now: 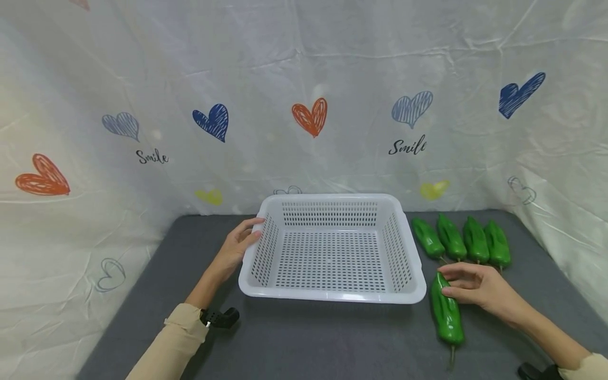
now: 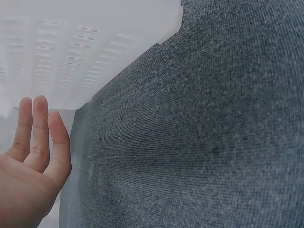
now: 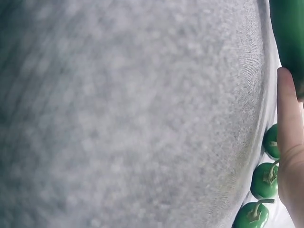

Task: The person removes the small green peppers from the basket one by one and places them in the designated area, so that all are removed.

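Observation:
A white plastic basket (image 1: 332,295) with slotted walls and floor stands in the middle of the dark table. My left hand (image 1: 236,244) holds its left rim, thumb and forefinger over the edge. In the left wrist view, three fingers (image 2: 41,128) of that hand reach up close to the basket's outer wall (image 2: 95,28). To the right of the basket, my right hand (image 1: 480,287) pinches a glossy green pepper (image 1: 446,316) near its pointed tip. The pepper's stem points towards me. The right wrist view catches only part of this pepper (image 3: 289,33) and one finger.
Several more green peppers (image 1: 451,240) lie in a row at the back right, stems towards me. A grey cloth (image 1: 304,338) covers the table. Behind it hangs a white sheet (image 1: 351,68) printed with hearts. Dark bands (image 1: 219,318) sit on both wrists.

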`<state>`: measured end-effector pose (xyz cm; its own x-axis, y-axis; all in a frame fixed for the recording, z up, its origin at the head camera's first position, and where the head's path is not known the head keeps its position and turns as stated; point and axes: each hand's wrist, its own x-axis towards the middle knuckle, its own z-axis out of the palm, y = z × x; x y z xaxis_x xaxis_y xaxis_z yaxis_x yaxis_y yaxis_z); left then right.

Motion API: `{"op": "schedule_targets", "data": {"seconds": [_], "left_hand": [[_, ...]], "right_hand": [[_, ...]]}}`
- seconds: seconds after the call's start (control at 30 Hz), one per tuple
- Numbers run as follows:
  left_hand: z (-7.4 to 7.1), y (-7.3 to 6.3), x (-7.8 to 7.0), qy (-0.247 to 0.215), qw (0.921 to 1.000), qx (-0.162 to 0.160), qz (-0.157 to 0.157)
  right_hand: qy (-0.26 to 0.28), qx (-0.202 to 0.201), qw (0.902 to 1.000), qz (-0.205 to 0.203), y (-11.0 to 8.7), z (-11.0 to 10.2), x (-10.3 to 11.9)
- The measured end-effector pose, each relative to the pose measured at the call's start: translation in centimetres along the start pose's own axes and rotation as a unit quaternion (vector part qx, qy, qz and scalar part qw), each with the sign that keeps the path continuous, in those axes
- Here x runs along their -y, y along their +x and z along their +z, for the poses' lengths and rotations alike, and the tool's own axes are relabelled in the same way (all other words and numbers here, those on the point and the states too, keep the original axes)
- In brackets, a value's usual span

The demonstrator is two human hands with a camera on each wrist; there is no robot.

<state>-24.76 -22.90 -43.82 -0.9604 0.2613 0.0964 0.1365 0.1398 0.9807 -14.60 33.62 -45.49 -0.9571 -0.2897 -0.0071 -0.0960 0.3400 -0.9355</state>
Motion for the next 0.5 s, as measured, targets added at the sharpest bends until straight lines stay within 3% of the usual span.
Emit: {"op": "schedule_targets", "data": {"seconds": [0.5], "left_hand": [[0.06, -0.07, -0.13, 0.005, 0.9999, -0.008, -0.006]], "right_hand": [[0.002, 0.041, 0.9991, -0.010, 0.31, -0.29, -0.04]]}}
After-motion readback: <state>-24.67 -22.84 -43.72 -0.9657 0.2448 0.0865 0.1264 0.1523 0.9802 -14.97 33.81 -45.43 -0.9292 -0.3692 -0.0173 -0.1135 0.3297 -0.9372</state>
